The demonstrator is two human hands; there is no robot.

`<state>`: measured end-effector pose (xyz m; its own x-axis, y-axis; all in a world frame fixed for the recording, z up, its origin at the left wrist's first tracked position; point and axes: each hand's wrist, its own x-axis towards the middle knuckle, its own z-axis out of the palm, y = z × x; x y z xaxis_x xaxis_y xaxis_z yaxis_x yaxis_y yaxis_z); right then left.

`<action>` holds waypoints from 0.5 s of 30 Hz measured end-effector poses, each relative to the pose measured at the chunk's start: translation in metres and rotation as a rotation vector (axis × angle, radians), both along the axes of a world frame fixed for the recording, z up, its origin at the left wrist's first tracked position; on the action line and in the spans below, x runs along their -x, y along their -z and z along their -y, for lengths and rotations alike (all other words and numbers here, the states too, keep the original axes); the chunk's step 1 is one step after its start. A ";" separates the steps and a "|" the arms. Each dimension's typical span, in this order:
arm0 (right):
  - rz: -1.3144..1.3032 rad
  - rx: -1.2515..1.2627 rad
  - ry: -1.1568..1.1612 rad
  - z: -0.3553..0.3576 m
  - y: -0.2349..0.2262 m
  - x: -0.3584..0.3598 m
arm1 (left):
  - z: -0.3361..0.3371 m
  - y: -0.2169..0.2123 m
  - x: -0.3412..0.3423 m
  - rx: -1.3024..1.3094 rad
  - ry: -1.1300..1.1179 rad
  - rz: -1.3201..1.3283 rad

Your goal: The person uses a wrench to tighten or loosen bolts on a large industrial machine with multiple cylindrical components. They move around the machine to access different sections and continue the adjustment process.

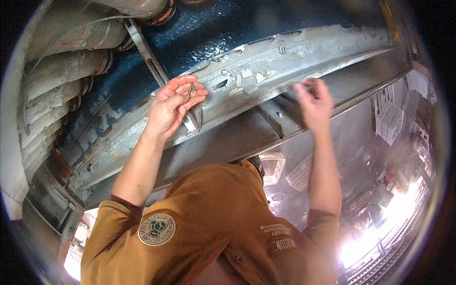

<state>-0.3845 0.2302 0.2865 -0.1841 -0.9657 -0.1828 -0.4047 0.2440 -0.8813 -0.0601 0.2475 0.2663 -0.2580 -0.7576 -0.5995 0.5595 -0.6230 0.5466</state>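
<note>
A dark blue painted underside fills the top of the view, scuffed and blotched. Along the left edge run ribbed, dust-coated pipes, curved and pale grey. Across the middle slants a long grey metal beam, its paint flaking off in pale chips, with small holes and bolt heads along it. Below the beam a flat steel plate slopes the same way, and a short bracket joins the two. A thin flat bar crosses the blue underside down toward the beam.

A brown short-sleeved shirt with a round shoulder patch takes up the lower middle. White plastic crates lie on the shiny floor far beyond, and bright glare washes out the lower right.

The left hand is raised against the beam, its fingers curled, thumb and forefinger pinching a small metal bolt held upright at the fingertips, just in front of the beam's face. The right hand is well apart from the bolt, up at the beam's lower edge, fingers bunched together; it is blurred, and whether it holds anything cannot be told.
</note>
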 end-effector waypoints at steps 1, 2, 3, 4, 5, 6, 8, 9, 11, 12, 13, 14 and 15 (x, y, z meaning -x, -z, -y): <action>0.009 -0.086 -0.144 0.001 -0.004 -0.030 | -0.002 0.003 -0.002 0.014 -0.034 -0.075; 0.111 -0.308 -0.180 0.001 -0.010 -0.056 | -0.004 0.001 -0.003 -0.011 -0.049 -0.075; 0.078 0.086 -0.346 -0.004 0.012 -0.076 | -0.001 -0.002 -0.001 -0.023 -0.059 -0.079; 0.001 0.076 -0.388 -0.001 0.010 -0.099 | 0.002 -0.004 -0.001 -0.036 -0.079 -0.077; -0.075 0.065 -0.428 0.000 0.009 -0.118 | 0.003 -0.004 -0.001 -0.026 -0.089 -0.067; -0.059 0.065 -0.426 -0.002 0.012 -0.132 | 0.002 -0.003 -0.002 -0.019 -0.108 -0.064; -0.037 0.068 -0.404 -0.006 0.019 -0.153 | 0.004 -0.001 -0.002 0.001 -0.128 -0.066; -0.059 0.077 -0.395 -0.008 0.022 -0.161 | 0.004 -0.005 0.000 -0.002 -0.131 -0.028; -0.103 0.096 -0.373 -0.009 0.028 -0.171 | 0.003 0.002 -0.003 0.022 -0.128 -0.001; -0.115 0.103 -0.368 -0.010 0.028 -0.174 | 0.001 0.007 -0.003 0.035 -0.132 0.009; -0.127 0.111 -0.363 -0.010 0.028 -0.177 | -0.001 0.009 -0.002 0.039 -0.144 0.018; -0.140 0.118 -0.358 -0.011 0.028 -0.178 | -0.002 0.011 -0.001 0.043 -0.156 0.028; -0.144 0.098 -0.355 -0.011 0.030 -0.179 | -0.003 0.012 0.000 0.045 -0.165 0.040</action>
<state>-0.2058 0.2415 0.2565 0.1470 -0.9856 -0.0833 -0.5699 -0.0156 -0.8215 -0.0604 0.2501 0.2547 -0.1039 -0.8142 -0.5712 0.6293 -0.4985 0.5962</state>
